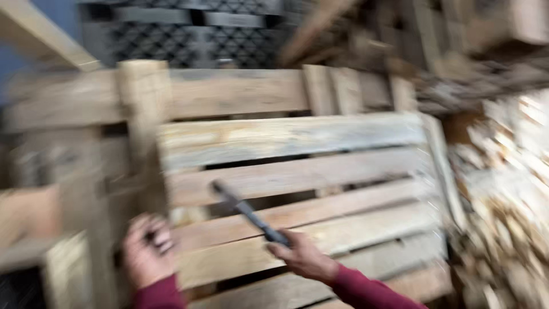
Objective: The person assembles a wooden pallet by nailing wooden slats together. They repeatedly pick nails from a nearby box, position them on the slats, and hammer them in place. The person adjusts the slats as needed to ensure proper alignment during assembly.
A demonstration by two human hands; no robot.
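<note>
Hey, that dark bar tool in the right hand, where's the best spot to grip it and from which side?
Probably the near end of the dark bar tool, where the right hand holds it, coming from below right: the shaft slants up-left over the wooden pallet, leaving its far tip free. The picture is blurred.

Both of the person's arms reach forward from the bottom edge of the head view, each in a dark red sleeve that ends at the wrist. The left hand [147, 250] is raised with its back toward the camera, fingers curled inward into a loose grip; motion blur hides the fingertips. The right hand [301, 256] lies lower and further right, its fingers closed in a fist, the wrist straight and the forearm angling down to the right.
</note>
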